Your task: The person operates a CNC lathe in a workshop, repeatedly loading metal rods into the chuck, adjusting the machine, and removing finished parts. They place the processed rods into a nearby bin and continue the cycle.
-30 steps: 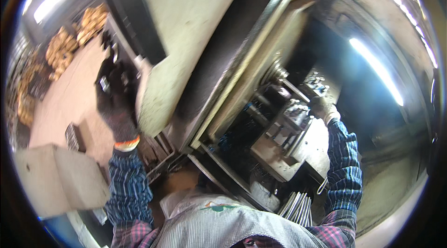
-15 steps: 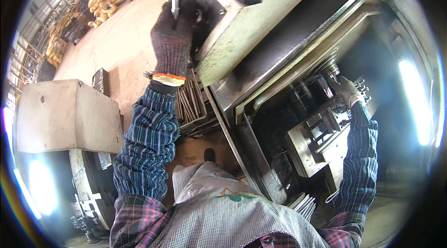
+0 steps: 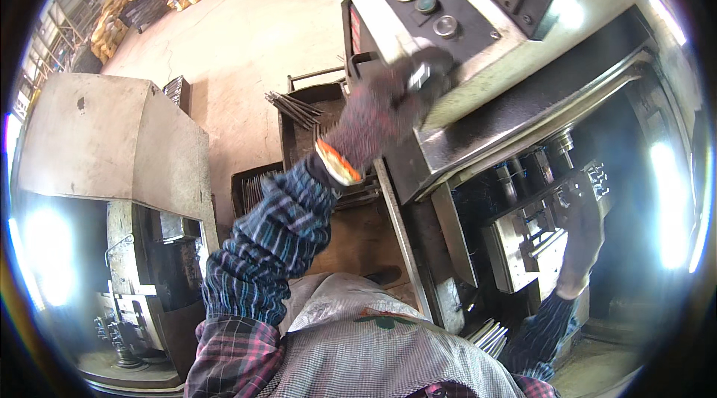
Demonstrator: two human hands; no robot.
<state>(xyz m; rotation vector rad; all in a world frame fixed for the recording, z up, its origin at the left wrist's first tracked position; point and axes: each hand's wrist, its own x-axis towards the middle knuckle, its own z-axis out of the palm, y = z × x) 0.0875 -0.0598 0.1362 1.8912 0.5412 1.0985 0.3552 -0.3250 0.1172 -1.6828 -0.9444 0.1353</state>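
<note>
Gripping the control panel's [image 3: 448,17] lower edge, gloved left hand [image 3: 377,110].

Dark knit gloves, orange cuffs, blue plaid sleeves.

Left arm: raised and stretched forward, sleeve in blue plaid, elbow bent a little.
Left hand [image 3: 377,118]: in a dark knit glove with an orange cuff, fingers curled, blurred.
Right arm: reaching out low to the right, plaid sleeve.
Right hand [image 3: 584,237]: gloved, blurred, grip unclear.
</note>
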